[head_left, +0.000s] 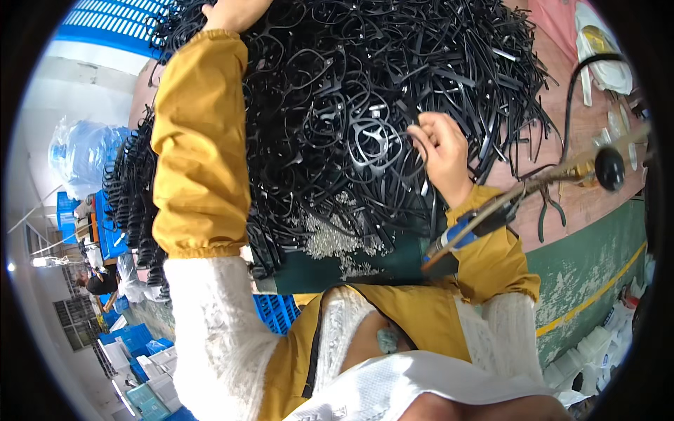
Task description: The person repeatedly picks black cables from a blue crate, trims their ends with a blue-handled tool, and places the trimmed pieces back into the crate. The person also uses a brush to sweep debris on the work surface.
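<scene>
A large heap of black eyeglass frames (pixel 295 91) covers the middle of the table, with loose black temple arms (pixel 484 91) piled at its right. My right hand (pixel 444 147) is closed in a pinch at the heap's near right side, on a black eyeglass frame whose curved rim (pixel 424 156) shows by the fingertips. Stretched far forward over the heap's left side, my left hand (pixel 237 12) is cut by the upper edge, so its fingers are mostly hidden. Small silvery metal parts (pixel 330 238) lie scattered on a dark green mat (pixel 309 270) in front of me.
A blue-handled screwdriver-like tool (pixel 460 235) crosses above my right forearm. Dark-handled pliers (pixel 551 210) lie on the table's right side, near a black cable (pixel 567 105). Blue perforated crate (pixel 112 24) stands at far left; stacked black frames (pixel 130 182) line the left edge.
</scene>
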Demonstrator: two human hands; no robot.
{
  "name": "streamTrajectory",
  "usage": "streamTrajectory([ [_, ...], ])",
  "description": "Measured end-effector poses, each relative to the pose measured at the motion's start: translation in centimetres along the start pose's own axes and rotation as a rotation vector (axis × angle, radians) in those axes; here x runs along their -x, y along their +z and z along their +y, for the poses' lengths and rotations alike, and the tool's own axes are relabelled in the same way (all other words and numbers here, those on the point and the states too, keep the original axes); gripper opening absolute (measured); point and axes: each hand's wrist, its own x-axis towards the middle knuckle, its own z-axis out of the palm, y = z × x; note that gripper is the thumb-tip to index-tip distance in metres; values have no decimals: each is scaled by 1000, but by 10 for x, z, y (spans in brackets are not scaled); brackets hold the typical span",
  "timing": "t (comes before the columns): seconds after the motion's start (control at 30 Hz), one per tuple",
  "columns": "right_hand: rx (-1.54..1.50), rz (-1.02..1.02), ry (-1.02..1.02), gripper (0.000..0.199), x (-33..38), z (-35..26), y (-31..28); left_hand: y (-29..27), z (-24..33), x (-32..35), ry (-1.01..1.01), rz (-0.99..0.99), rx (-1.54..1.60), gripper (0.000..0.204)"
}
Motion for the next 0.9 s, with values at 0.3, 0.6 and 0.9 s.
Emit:
streamTrajectory([
  [0.3, -292, 107, 108, 38, -14, -7, -18, -19, -16, 259, 6, 212, 553, 29],
  [0.6, -774, 279, 37, 39, -26, 42, -41, 19, 61, 403, -34, 428, 889, 16],
  [0.9, -1199, 349, 328, 40, 46, 23, -152, 40, 107, 320, -376, -218, 931, 39],
])
